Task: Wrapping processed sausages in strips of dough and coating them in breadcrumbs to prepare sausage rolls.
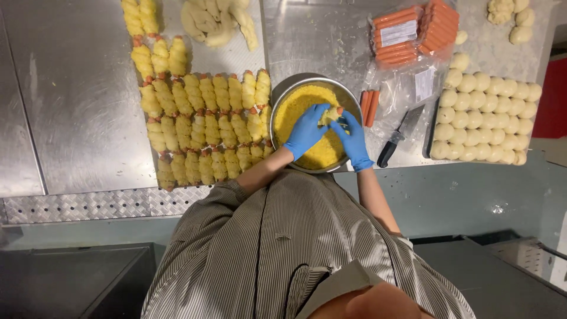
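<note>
A dough-wrapped sausage (332, 114) sat over the yellow crumbs (307, 103) in a round metal bowl (354, 100), gripped by both blue-gloved hands, left hand (307, 131) and right hand (355, 139) curled around it. Left of the bowl, rows of crumbed rolls (204, 127) covered a tray (236, 56); to the right lay sausages (370, 106), packaged sausages (413, 32), a knife (398, 136) and a tray of dough balls (487, 118).

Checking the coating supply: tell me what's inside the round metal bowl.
The bowl holds yellow crumbs and one dough-wrapped sausage, held by both gloved hands. Crumbs under the hands are hidden.
</note>
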